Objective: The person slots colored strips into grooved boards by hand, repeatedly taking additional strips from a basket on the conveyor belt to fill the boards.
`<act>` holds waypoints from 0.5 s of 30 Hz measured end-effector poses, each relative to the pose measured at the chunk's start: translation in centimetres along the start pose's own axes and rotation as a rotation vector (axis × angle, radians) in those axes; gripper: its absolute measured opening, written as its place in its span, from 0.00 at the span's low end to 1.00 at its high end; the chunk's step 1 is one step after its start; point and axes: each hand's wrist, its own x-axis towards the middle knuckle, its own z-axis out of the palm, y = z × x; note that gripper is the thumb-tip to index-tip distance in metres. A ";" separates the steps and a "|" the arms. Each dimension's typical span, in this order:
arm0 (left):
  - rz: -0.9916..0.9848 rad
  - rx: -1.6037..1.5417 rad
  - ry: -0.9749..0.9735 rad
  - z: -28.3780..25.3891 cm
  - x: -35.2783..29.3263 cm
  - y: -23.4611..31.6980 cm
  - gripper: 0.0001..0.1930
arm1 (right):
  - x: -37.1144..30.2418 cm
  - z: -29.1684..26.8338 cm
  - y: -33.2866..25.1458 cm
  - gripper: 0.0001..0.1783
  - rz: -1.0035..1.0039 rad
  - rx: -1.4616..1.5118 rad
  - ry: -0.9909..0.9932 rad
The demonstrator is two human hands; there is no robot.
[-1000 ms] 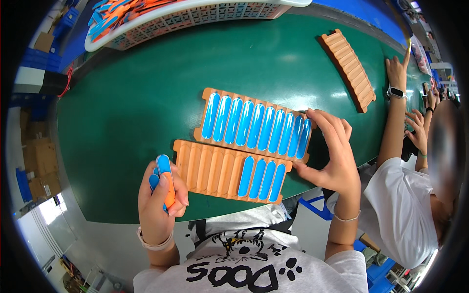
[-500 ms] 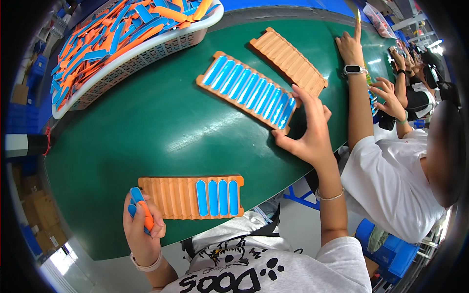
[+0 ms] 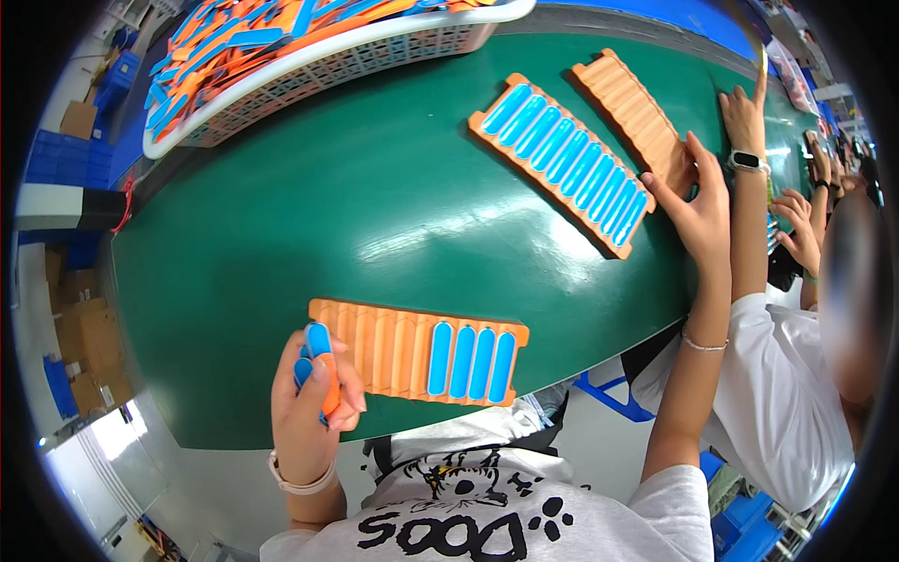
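My left hand [image 3: 314, 398] is closed around a few blue-and-orange strips [image 3: 321, 351] with rounded ends. It is beside the left end of a brown grooved tray [image 3: 375, 342], whose right-hand grooves hold several blue strips [image 3: 462, 361]; the left-hand grooves are bare. Farther off to the right, my right hand [image 3: 698, 206] has its thumb and index finger on either side of the near end of a bare grooved tray [image 3: 632, 108]. Next to its thumb lies another brown tray [image 3: 599, 234], filled with a row of shiny blue strips [image 3: 567, 159].
A white perforated basket [image 3: 309, 89] heaped with loose blue and orange strips [image 3: 243, 37] stands at the far left of the green table [image 3: 281, 225]. Close on my right, another person's arm [image 3: 747, 225] with a watch reaches over the table. A blue stool [image 3: 613, 393] stands below the table edge.
My right hand has gone from the end of the filled tray to the end of the bare tray. My left hand still holds its strips by the near tray. The whole view has shifted.
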 end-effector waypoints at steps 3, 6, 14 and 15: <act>0.001 -0.012 0.008 0.2 0.0 -0.2 0.11 | 0.1 0.6 0.4 0.40 0.100 0.071 0.080; -0.014 -0.001 0.048 -0.1 -0.3 -0.1 0.13 | -0.9 -0.9 -1.2 0.42 0.289 0.243 0.117; 0.081 0.219 -0.102 0.3 -0.3 -1.0 0.15 | -6.8 -1.9 -12.0 0.47 -0.090 0.593 -0.216; 0.017 0.127 -0.123 0.4 -0.4 -1.1 0.14 | -7.2 -0.8 -12.9 0.47 -0.142 0.544 -0.213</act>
